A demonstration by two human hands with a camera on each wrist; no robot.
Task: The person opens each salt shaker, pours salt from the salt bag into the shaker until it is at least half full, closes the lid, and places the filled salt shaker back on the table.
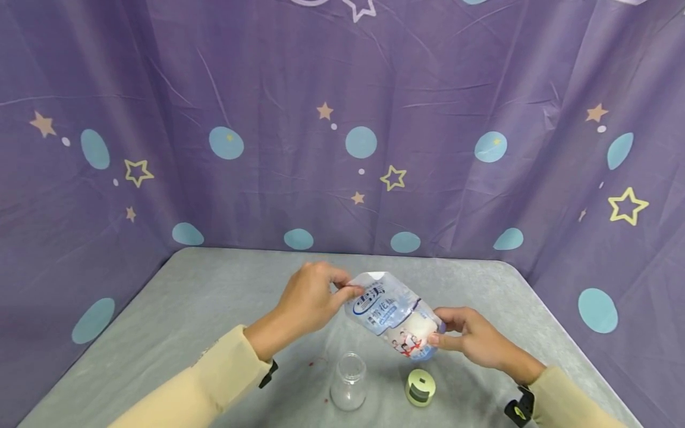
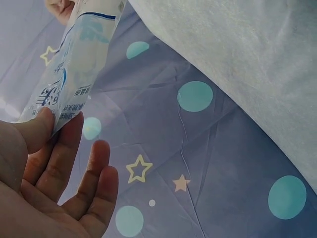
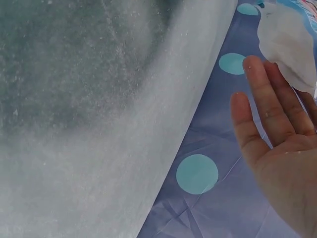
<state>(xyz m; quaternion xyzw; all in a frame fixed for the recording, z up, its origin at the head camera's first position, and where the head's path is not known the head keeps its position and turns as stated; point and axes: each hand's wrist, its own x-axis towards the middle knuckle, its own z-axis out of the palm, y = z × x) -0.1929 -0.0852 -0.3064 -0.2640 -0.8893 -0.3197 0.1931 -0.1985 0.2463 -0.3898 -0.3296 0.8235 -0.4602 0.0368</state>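
Note:
A blue-and-white plastic salt bag (image 1: 393,315) is tilted above the table, its top toward the upper left. White contents have gathered in its lower part. My left hand (image 1: 316,295) pinches the top edge between thumb and fingertips; in the left wrist view the other fingers of that hand (image 2: 64,178) stay loose. At the bottom end, my right hand (image 1: 473,339) holds the bag between thumb and fingers. Below the bag stands a clear glass jar (image 1: 349,383), its mouth uncovered. A light green round lid (image 1: 420,387) lies to the jar's right.
A pale grey cloth covers the table (image 1: 241,279). Small red specks (image 1: 311,364) lie near the jar. Behind and at both sides hangs a purple curtain (image 1: 278,178) with stars and blue dots. Dark straps (image 1: 519,407) sit on the wrists.

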